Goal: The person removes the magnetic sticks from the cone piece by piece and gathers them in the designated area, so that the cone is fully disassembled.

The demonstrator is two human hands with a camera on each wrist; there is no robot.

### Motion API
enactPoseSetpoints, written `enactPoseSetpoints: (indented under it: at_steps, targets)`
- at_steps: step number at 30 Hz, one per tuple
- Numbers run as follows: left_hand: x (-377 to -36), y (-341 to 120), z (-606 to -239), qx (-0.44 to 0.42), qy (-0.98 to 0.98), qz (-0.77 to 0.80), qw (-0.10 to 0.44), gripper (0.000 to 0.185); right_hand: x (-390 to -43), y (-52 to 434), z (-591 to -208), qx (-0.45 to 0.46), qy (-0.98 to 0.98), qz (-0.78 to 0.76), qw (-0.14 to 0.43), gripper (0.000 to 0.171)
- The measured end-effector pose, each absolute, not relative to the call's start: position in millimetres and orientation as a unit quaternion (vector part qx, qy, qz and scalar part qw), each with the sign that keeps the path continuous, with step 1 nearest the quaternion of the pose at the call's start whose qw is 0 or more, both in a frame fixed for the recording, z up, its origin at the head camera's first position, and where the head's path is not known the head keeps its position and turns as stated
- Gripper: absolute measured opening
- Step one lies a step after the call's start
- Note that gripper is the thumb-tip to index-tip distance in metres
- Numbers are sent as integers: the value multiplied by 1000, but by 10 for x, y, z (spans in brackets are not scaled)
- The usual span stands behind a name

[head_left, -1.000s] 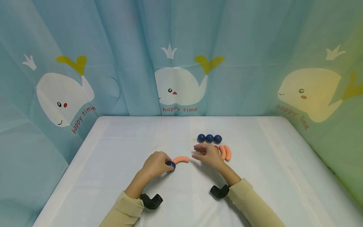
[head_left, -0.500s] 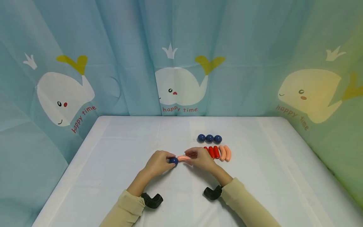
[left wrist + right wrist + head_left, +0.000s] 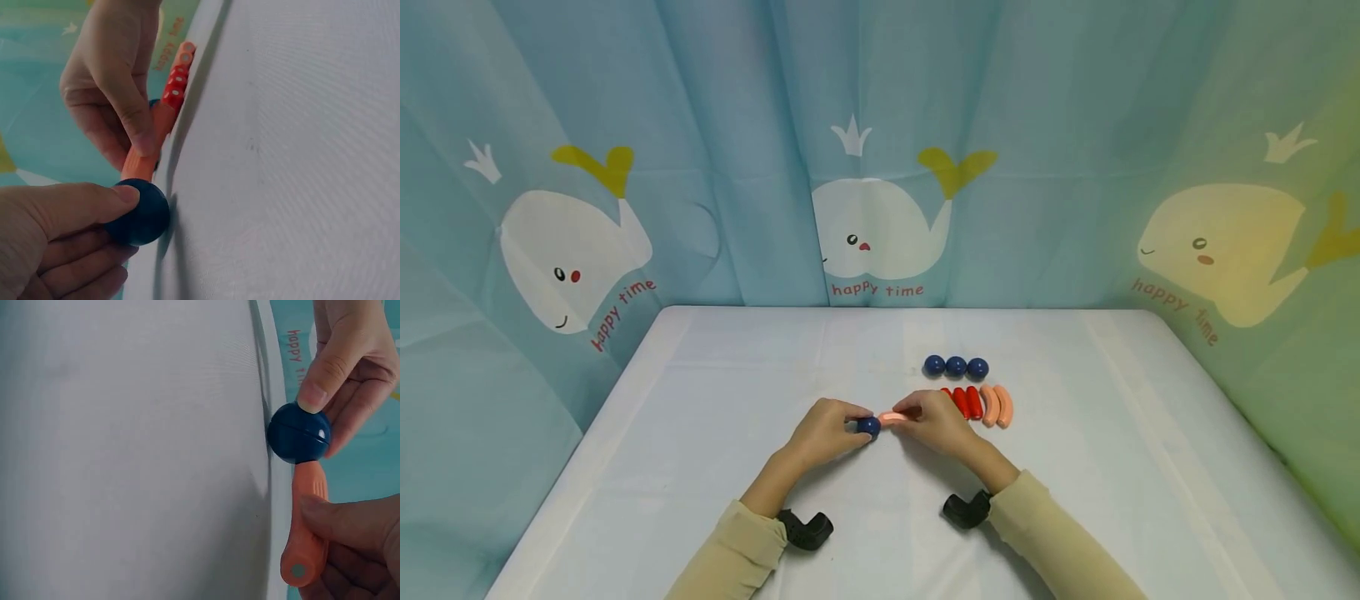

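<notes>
My left hand (image 3: 825, 431) pinches a dark blue ball (image 3: 868, 427) between thumb and fingers. A curved orange rod (image 3: 891, 417) is pinched in my right hand (image 3: 938, 422). One end of the rod meets the ball's side, as the right wrist view shows with the ball (image 3: 299, 433) above the rod (image 3: 304, 537). A pale round spot marks the rod's other end. In the left wrist view, the thumb lies over the ball (image 3: 144, 212) and the rod (image 3: 140, 164) runs away behind it.
Three blue balls (image 3: 957, 367) stand in a row further back. In front of them lie several short red rods (image 3: 973, 402), partly behind my right hand, and two curved orange rods (image 3: 997, 406). A white cloth covers the table (image 3: 737, 367); a whale-print curtain (image 3: 737, 150) hangs behind.
My left hand has moved the ball slightly right. My right hand has come left from beside the red rods and taken hold of the orange rod, which now meets the ball.
</notes>
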State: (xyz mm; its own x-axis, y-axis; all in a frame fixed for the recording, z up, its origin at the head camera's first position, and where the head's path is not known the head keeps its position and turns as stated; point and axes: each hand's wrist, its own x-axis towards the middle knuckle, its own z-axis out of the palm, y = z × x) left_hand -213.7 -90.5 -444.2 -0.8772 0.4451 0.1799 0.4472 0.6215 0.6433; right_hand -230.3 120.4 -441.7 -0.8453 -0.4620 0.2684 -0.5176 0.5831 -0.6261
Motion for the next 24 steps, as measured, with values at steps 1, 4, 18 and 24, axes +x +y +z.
enactPoseSetpoints:
  at_steps: [1,4,18,24]
  targets:
    - [-2139,-900,-4444,-251,-900,-355,1,29,-2297,1223,-4406,269,-893,359,41,18]
    - [-2140,-896,-4441,-253,-902,-349,-2,28,-2295,1325,-4385,247,-900,356,54,15]
    - [-2396,-670,-4419,-250,-919,-306,10,30,-2232,2100,-4264,50,-884,452,108,30]
    - [-2602,-550,-4383,-228,-925,-305,5,30,-2208,2321,-4311,6,-889,442,124,34]
